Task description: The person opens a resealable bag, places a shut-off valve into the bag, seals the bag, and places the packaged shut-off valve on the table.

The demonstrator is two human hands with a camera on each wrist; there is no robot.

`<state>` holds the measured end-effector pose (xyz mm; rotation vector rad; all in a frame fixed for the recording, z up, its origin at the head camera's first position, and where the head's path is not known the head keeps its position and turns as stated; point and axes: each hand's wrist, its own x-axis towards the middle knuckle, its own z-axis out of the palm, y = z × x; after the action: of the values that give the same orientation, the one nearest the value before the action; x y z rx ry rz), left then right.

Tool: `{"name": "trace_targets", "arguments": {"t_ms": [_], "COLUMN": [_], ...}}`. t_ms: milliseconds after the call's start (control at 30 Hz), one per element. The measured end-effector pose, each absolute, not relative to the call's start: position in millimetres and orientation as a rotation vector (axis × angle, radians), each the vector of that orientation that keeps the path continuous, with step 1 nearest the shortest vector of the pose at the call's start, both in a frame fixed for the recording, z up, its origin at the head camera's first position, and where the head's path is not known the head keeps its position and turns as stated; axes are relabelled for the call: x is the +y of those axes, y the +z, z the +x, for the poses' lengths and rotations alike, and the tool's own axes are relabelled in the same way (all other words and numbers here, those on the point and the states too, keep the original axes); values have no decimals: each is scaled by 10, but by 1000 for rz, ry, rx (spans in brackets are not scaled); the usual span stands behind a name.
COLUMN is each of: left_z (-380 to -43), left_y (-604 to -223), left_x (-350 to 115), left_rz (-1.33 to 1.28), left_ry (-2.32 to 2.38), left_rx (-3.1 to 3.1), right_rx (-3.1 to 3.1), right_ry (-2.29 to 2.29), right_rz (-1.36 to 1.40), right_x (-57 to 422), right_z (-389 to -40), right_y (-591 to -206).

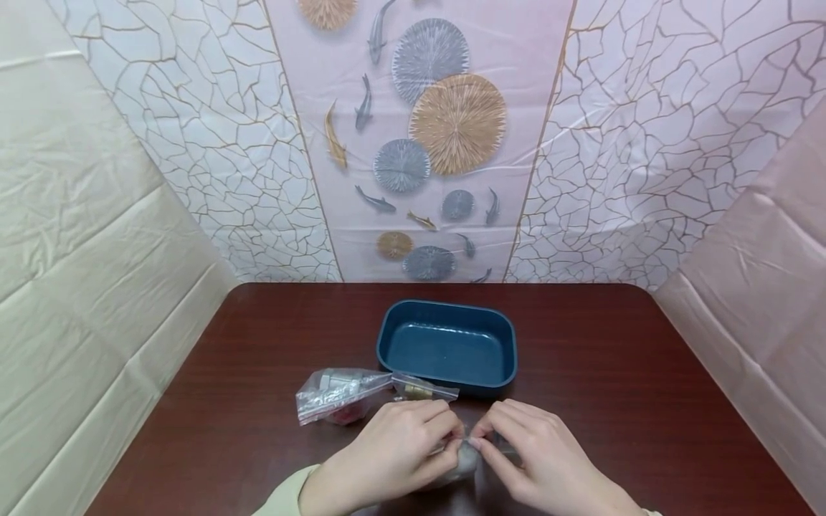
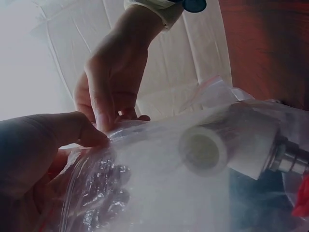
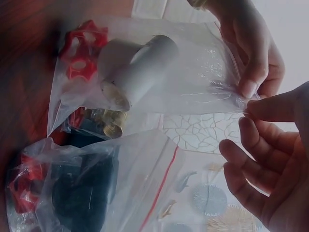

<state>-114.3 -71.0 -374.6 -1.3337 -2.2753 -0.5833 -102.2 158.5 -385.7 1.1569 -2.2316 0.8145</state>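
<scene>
Between the hands is a clear zip bag holding a grey-white plastic pipe tee and red handwheels. A metal fitting shows beside the tee in the left wrist view. My left hand pinches the bag's mouth between thumb and fingers. Close beside it, my right hand pinches the same zip edge with thumb and index finger, its other fingers loosely bent. In the head view the hands cover most of this bag.
Left of the hands lies another zip bag with a reddish part inside. A smaller zip bag with a brass piece lies against the front of a dark blue bin. The brown table meets cloth-covered walls behind and at both sides.
</scene>
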Motion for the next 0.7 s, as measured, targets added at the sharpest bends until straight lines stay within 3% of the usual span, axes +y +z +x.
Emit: {"name": "trace_targets", "arguments": {"t_ms": [700], "left_z": [-1200], "left_y": [-3803], "left_x": [-860], "left_rz": [-1297], "left_ry": [-381], "left_rx": [-2140], "right_rx": [-2269], "right_ry": [789], "right_rz": [1072], "right_x": [1784], "right_z": [-1007], "right_y": [-3929]}}
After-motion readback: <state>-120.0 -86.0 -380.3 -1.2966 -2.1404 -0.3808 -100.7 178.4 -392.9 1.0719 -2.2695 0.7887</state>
